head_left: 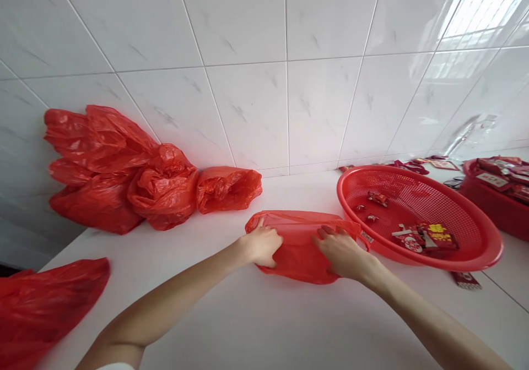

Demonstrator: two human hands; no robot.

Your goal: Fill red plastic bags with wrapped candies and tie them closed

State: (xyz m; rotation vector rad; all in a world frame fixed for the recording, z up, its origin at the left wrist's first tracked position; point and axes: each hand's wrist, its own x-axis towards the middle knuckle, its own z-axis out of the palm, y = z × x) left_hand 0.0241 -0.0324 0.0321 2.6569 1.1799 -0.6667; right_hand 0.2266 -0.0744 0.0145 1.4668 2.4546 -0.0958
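Observation:
Between my hands a thin red plastic bag (pixel 300 257) lies on the white tabletop, its mouth spread wide and its far edge raised a little. My left hand (pixel 262 244) grips the bag's left side, thumb up along the rim and fingers curled on the film. On the right side, my right hand (pixel 336 250) has its fingers bent into the bag, holding the film. Some fingertips of both hands are hidden by the red plastic. Just right of the bag stands a red plastic colander (pixel 421 216) with a few small wrapped snacks (pixel 430 238) inside.
Several bunched red bags (pixel 163 188) stand against the tiled wall at the left, beside a smaller open-topped red bag (pixel 229 190). Another red bag (pixel 49 309) is at the near left edge. A red tub (pixel 491 205) full of packets sits at the far right.

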